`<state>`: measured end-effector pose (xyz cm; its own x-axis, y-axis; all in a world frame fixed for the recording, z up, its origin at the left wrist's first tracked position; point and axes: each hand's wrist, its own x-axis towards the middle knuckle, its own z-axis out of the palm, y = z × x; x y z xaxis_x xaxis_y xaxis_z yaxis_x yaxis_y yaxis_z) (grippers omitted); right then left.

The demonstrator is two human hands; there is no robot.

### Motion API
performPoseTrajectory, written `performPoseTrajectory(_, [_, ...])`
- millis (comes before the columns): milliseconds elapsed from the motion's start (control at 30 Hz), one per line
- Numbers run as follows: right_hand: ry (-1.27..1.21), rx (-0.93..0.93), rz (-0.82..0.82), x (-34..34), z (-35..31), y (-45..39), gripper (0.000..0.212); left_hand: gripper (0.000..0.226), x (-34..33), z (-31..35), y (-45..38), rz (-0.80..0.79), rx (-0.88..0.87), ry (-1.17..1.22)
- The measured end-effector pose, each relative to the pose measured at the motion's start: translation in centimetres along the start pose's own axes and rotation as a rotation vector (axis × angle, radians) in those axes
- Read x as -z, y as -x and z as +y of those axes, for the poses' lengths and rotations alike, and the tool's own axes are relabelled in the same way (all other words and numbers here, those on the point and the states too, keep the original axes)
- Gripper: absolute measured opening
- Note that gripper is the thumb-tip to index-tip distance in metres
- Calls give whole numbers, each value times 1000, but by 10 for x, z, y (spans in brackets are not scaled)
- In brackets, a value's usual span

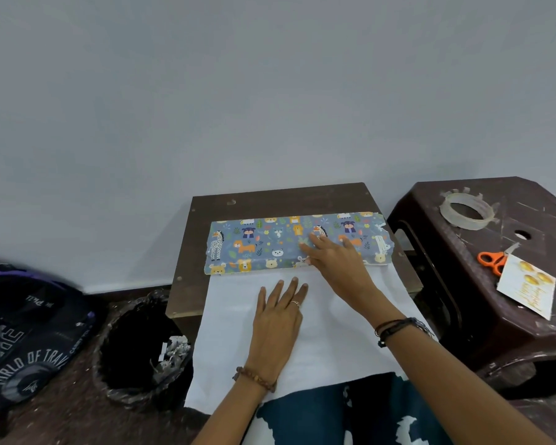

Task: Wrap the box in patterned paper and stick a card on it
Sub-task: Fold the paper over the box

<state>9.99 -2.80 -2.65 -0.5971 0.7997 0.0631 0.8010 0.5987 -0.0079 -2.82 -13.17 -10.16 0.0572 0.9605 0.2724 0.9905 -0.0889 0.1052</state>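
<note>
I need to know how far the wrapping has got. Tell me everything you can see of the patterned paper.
The patterned paper is a blue-grey sheet printed with cartoon animals: giraffe, zebra, lions, bears, panda. Its far part lies folded over, printed side up, as a long band across the small brown table; its edges look roughly cut. The plain white underside runs from the band toward the person and hangs over their lap. The right hand presses flat on the band; the left hand rests flat on the white side. No box is visible.

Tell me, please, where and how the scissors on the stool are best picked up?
Judging by their pose, take the scissors by the orange handles, coming from above on the table side. The loops lie bare on the stool, while the card sits close against their far side.
</note>
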Motion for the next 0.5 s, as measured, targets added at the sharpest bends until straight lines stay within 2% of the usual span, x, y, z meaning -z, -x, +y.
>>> performPoseTrajectory(500, [-23, -45, 34, 2, -1, 5, 45, 47, -3, 0, 0, 30, 12, 66])
